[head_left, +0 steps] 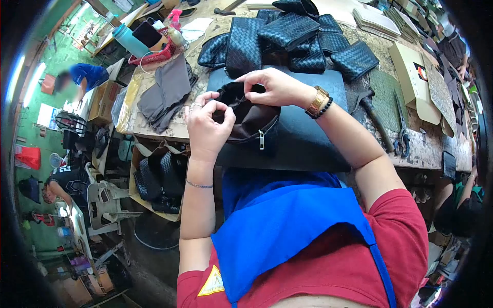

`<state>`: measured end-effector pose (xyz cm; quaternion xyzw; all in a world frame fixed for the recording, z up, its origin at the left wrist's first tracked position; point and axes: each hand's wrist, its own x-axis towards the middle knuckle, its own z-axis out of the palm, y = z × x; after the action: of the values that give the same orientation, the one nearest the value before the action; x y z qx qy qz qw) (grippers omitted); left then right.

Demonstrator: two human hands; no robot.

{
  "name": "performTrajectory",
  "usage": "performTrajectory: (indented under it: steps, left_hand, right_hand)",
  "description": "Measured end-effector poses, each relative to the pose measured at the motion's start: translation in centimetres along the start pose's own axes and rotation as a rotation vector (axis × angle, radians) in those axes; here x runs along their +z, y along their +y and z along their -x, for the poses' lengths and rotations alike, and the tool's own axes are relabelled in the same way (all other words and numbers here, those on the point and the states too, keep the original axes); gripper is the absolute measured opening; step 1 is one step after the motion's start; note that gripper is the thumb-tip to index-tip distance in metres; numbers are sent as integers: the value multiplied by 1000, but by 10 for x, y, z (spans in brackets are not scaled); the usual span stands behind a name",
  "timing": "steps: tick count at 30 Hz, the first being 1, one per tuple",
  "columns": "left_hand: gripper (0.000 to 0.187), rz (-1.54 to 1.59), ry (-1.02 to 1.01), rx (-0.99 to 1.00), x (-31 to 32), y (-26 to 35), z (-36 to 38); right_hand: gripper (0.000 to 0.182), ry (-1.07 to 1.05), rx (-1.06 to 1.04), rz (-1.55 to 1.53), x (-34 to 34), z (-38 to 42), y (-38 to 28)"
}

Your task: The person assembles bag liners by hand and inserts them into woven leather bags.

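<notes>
A dark zippered pouch (252, 124), its mouth spread and brown lining showing, is between my two hands over a black work board (308, 146). A silver zipper pull (262, 139) hangs on its near side. My left hand (208, 122) pinches the left rim, thumb and forefinger curled together. My right hand (269, 87), above a gold watch, pinches the far rim with thumb and forefinger. Just beyond lies a pile of black woven pouches (287, 32).
A hammer (377, 120) and scissors (401, 123) lie to the right beside an open cardboard box (416, 77). Dark fabric pieces (164, 92) and a red basket (156, 55) with a turquoise bottle (131, 40) are at left. Other people sit further left.
</notes>
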<state>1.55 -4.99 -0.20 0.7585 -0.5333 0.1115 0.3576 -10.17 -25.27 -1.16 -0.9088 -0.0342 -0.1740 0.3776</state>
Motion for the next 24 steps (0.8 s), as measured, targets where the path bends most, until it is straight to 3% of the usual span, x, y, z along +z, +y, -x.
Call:
performTrajectory:
  steps: [3, 6, 7, 10, 18, 21, 24]
  left_hand:
    - [14, 196, 13, -107, 3, -4, -7]
    - [16, 297, -59, -80, 11, -22, -10]
    - [17, 414, -136, -182, 13, -26, -10]
    - [19, 673, -176, -295, 16, -30, -8]
    - [17, 506, -252, -362, 14, -33, 2]
    - [16, 582, -98, -161, 19, -29, 4]
    - [13, 498, -115, -119, 14, -25, 5]
  right_hand:
    - [22, 42, 29, -16, 1, -8, 0]
    - [24, 49, 24, 9, 0, -13, 4]
    - [25, 116, -45, 21, 1, -15, 4]
    - [27, 54, 93, -52, 0, -11, 7]
    - [28, -6, 190, -195, 13, -5, 17]
    - [26, -5, 176, -164, 7, -4, 5]
    - [25, -20, 159, -146, 5, -3, 5]
